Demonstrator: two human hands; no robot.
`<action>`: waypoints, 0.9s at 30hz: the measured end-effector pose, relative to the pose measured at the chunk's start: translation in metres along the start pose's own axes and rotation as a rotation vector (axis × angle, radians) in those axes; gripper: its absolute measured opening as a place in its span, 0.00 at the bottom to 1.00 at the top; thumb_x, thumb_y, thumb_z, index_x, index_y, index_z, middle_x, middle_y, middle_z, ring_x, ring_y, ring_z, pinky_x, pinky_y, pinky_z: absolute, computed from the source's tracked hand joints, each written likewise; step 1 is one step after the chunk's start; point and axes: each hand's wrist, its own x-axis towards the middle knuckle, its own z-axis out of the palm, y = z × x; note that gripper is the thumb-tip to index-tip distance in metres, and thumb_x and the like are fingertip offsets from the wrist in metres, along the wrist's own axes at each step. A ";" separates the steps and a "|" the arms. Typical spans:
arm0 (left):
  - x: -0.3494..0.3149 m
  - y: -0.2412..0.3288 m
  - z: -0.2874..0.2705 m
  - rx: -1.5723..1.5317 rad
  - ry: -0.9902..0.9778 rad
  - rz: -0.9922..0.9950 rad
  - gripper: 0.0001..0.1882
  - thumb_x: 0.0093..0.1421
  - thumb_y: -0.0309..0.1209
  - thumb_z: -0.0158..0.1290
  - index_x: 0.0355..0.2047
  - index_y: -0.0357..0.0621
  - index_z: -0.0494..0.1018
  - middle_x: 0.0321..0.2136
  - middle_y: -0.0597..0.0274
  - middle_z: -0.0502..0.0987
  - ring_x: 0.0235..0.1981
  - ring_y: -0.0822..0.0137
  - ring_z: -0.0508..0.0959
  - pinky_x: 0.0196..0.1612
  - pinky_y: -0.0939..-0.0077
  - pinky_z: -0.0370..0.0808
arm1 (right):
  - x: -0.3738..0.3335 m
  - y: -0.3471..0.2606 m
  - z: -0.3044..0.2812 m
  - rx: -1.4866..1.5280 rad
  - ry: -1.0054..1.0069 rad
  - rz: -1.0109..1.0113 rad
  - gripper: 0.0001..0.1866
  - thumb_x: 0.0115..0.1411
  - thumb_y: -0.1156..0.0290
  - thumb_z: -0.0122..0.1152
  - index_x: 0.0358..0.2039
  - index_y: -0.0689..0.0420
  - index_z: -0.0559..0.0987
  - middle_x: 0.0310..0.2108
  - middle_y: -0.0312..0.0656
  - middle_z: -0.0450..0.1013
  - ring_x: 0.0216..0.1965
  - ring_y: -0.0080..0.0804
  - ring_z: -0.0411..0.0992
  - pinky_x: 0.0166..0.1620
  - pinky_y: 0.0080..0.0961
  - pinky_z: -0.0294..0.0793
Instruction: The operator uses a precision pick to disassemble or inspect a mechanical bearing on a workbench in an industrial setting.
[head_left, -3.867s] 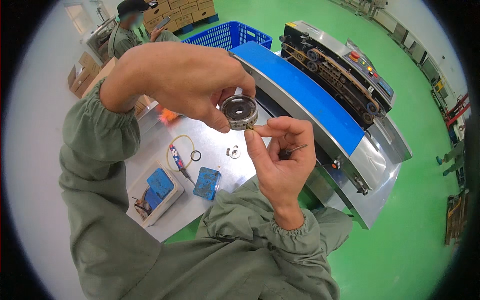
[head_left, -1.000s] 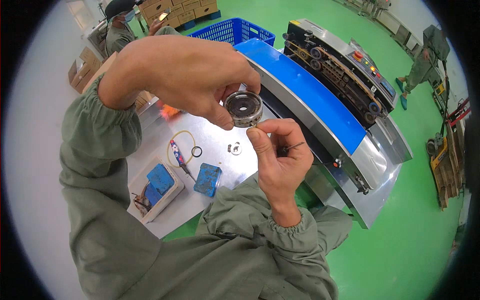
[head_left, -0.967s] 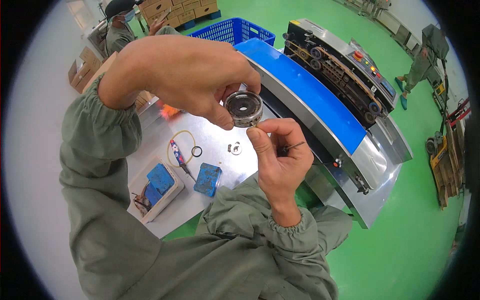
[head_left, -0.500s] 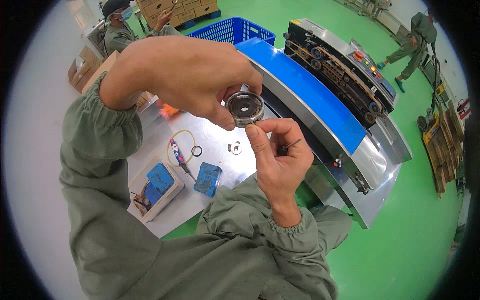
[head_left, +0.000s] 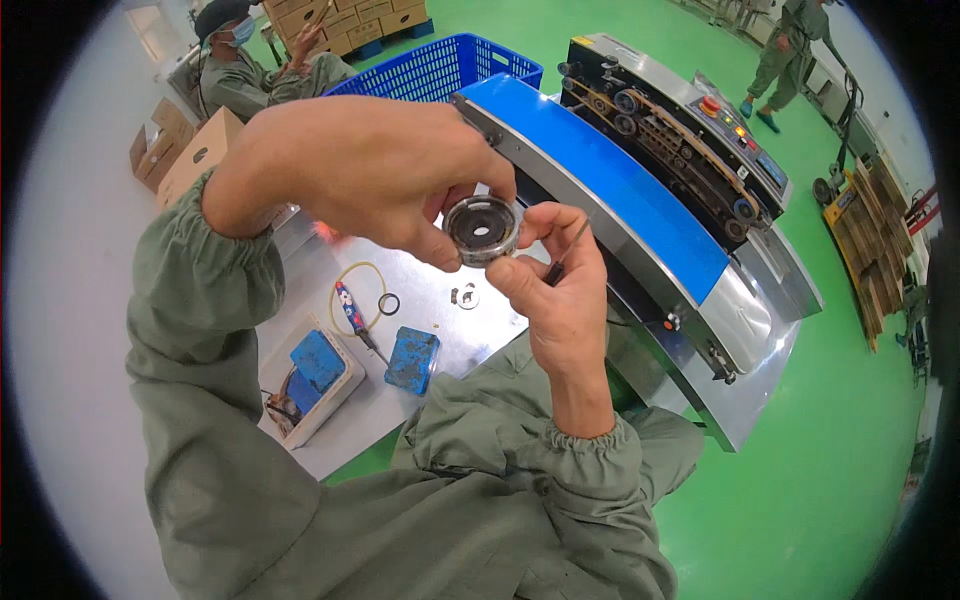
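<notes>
My left hand [head_left: 375, 165] grips a round metal wheel [head_left: 478, 232] by its rim, between thumb and fingers. The wheel has a shiny rim, a dark grimy face and a small centre hole. From the right, the thumb and index finger of my right hand [head_left: 560, 290] reach its edge. Tucked in that same hand is a thin pick-like tool [head_left: 556, 272] with a black grip. On the metal table below lie a metal washer [head_left: 467, 297], a black rubber ring [head_left: 388, 303], a yellow elastic loop [head_left: 375, 268] and a patterned-handled screwdriver [head_left: 349, 307].
A blue block [head_left: 412, 360] lies beside a white tray [head_left: 345, 383] of blue pieces. A machine with a blue belt [head_left: 610, 180] and exposed rollers [head_left: 650, 135] stands at right. Behind are a blue crate [head_left: 410, 75], cartons [head_left: 350, 20] and two people.
The wheel has shifted slightly left and down, its face tilted differently. My right index finger has lifted up along its side, and the thin tool now points upward more steeply.
</notes>
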 end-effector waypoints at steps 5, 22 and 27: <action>-0.002 0.002 -0.001 -0.078 0.013 0.022 0.28 0.45 0.31 0.67 0.46 0.33 0.72 0.29 0.50 0.79 0.32 0.57 0.81 0.35 0.66 0.77 | -0.002 -0.004 -0.002 0.172 -0.108 0.050 0.29 0.54 0.69 0.72 0.51 0.62 0.67 0.41 0.38 0.67 0.27 0.14 0.69 0.28 0.08 0.68; 0.006 0.002 -0.005 -0.190 -0.014 0.111 0.30 0.44 0.30 0.68 0.49 0.36 0.71 0.31 0.52 0.79 0.33 0.59 0.81 0.36 0.66 0.77 | -0.004 -0.007 -0.006 0.153 -0.113 -0.046 0.22 0.60 0.64 0.65 0.49 0.60 0.69 0.41 0.37 0.68 0.24 0.11 0.63 0.23 0.09 0.61; 0.004 -0.001 -0.006 -0.195 -0.002 0.176 0.31 0.44 0.30 0.68 0.49 0.36 0.71 0.32 0.52 0.79 0.33 0.59 0.80 0.36 0.67 0.77 | -0.007 -0.011 -0.007 0.265 -0.117 0.008 0.17 0.64 0.65 0.60 0.48 0.60 0.69 0.40 0.36 0.69 0.21 0.08 0.57 0.20 0.10 0.53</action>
